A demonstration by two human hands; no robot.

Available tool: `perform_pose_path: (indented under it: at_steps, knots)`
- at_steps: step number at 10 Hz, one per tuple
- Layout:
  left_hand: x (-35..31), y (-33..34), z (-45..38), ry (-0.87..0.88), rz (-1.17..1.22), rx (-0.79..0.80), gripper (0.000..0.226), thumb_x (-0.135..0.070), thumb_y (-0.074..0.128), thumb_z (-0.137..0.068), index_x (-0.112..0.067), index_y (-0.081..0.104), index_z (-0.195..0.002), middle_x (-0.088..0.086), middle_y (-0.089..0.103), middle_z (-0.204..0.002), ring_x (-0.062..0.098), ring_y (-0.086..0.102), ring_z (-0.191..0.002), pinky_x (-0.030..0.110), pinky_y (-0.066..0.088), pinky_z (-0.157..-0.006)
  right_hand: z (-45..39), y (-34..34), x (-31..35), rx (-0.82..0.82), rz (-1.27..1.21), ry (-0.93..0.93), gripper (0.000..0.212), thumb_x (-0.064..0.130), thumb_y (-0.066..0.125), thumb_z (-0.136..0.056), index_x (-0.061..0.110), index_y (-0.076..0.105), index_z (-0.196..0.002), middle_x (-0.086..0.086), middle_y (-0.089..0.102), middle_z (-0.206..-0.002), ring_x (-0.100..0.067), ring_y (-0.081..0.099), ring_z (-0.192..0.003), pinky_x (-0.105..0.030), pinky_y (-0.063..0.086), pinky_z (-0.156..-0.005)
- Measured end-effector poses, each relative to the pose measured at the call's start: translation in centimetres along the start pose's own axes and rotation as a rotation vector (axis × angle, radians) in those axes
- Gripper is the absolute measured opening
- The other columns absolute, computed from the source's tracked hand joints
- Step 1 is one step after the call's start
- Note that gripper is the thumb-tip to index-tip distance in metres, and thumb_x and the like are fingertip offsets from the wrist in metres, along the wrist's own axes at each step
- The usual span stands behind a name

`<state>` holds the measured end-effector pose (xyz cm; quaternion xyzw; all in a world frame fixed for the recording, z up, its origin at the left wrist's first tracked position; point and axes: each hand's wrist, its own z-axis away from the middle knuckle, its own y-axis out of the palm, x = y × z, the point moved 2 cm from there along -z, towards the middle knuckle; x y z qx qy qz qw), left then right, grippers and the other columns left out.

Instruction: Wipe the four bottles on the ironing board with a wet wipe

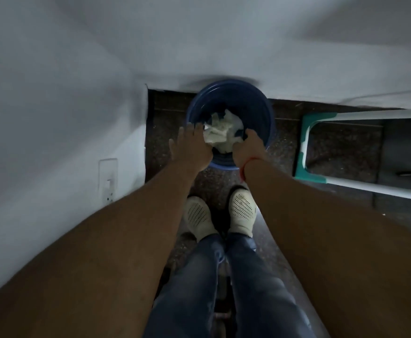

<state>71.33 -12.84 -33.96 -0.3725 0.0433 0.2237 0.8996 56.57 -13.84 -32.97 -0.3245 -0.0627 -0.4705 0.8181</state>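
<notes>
A round blue bin [260,106] stands on the dark floor against the white wall, straight ahead of my feet. Crumpled white wipes [224,132] lie inside it. My left hand [190,147] hovers over the bin's near left rim with fingers spread, fingertips beside a white wipe. My right hand [248,147] reaches over the near right rim with its fingers curled down into the bin; whether they hold anything is hidden. No bottles and no ironing board top are in view.
White walls [53,93] close in on the left and ahead, with a wall socket plate [108,181] low on the left. A white and teal frame [307,147] stands on the floor to the right. My shoes [242,211] are just behind the bin.
</notes>
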Motion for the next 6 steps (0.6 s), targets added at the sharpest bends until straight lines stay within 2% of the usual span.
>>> perform_pose_path:
  at_steps: [1,2,4,5,6]
  knots:
    - [-0.3,-2.6,3.7,0.041,-0.133,0.03,0.07,-0.04,0.034,-0.105,-0.017,-0.005,-0.158,0.011,-0.01,-0.166,0.033,-0.01,-0.152,0.058,0.002,-0.121,3.7,-0.8,1.2,0.065,0.155,-0.112,0.055,0.011,0.049,-0.095,0.003,0.035,-0.148,-0.017,0.03,-0.156,-0.034,0.033,-0.14,-0.04,0.032,-0.114]
    - [-0.9,-5.5,7.8,0.08,-0.196,0.038,0.071,-0.042,0.032,-0.105,-0.018,-0.009,-0.158,0.01,-0.014,-0.166,0.032,-0.014,-0.152,0.057,0.001,-0.122,7.8,-2.5,2.6,0.063,0.251,-0.182,0.055,0.014,0.05,-0.095,0.006,0.035,-0.147,-0.017,0.025,-0.158,-0.036,0.035,-0.139,-0.043,0.037,-0.111]
    - [-3.7,-10.9,16.5,0.121,-0.257,-0.019,0.07,-0.047,0.028,-0.104,-0.021,-0.008,-0.158,0.009,-0.014,-0.166,0.033,-0.015,-0.152,0.062,0.001,-0.119,16.9,-7.7,4.7,0.043,0.415,-0.276,0.065,0.021,0.054,-0.098,0.012,0.023,-0.154,-0.012,0.009,-0.164,-0.036,0.025,-0.146,-0.045,0.033,-0.115]
    - [-6.8,-15.6,22.9,0.171,-0.31,-0.119,0.07,-0.051,0.024,-0.103,-0.022,-0.008,-0.158,0.009,-0.012,-0.166,0.034,-0.015,-0.151,0.065,-0.001,-0.118,23.5,-13.0,6.8,-0.049,0.519,-0.376,0.067,0.028,0.05,-0.1,0.018,0.016,-0.156,-0.007,0.003,-0.165,-0.033,0.009,-0.151,-0.05,0.024,-0.119]
    - [-10.8,-19.6,28.6,0.228,-0.36,-0.227,0.07,-0.055,0.022,-0.102,-0.022,-0.005,-0.158,0.01,-0.011,-0.166,0.035,-0.016,-0.151,0.065,-0.003,-0.118,29.5,-18.3,8.3,-0.223,0.625,-0.462,0.067,0.038,0.044,-0.101,0.022,0.011,-0.157,-0.004,-0.001,-0.166,-0.032,0.0,-0.151,-0.052,0.015,-0.12]
